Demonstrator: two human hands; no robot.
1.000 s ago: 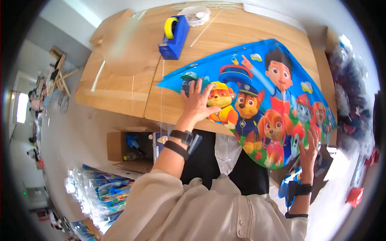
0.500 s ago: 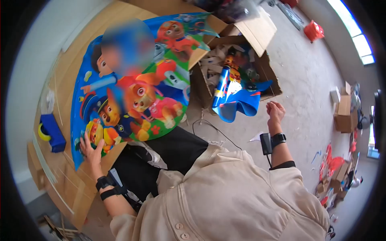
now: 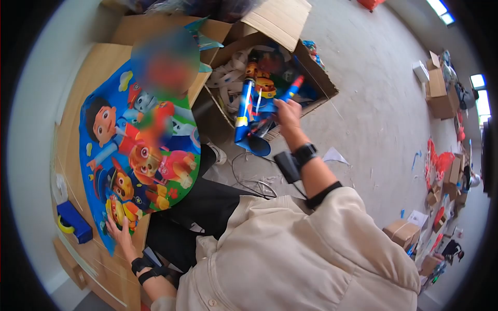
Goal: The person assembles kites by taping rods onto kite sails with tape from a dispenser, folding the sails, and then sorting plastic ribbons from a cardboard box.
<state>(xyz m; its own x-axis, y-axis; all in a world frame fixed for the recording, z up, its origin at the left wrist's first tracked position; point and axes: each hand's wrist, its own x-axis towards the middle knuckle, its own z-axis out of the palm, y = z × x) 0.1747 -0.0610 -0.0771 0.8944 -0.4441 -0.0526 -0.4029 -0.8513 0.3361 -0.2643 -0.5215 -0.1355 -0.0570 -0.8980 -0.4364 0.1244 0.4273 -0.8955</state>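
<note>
A blue printed sheet (image 3: 111,150) with cartoon characters lies on the wooden table at the left, its upper part covered by a blurred patch. My left hand (image 3: 121,234) rests with spread fingers on its near lower edge. Over the open cardboard box (image 3: 220,106), my right hand (image 3: 289,113) is closed around a rolled blue printed sheet (image 3: 293,89) with a red end. Another blue printed roll (image 3: 244,114) stands tilted in the box beside it, its lower end at the box's near edge. Below my right hand hangs a curled dark blue piece (image 3: 258,145).
A blue tape dispenser (image 3: 74,222) with a yellow ring is on the wooden table (image 3: 85,65). Black cable (image 3: 241,179) and a white scrap (image 3: 334,155) lie on the floor. Cardboard boxes (image 3: 442,96) and red plastic (image 3: 441,158) are at the right.
My right hand has moved left to the box and closed around a rolled sheet. The blue sheet that draped over the box edge is now curled up. My left hand remains on the printed sheet.
</note>
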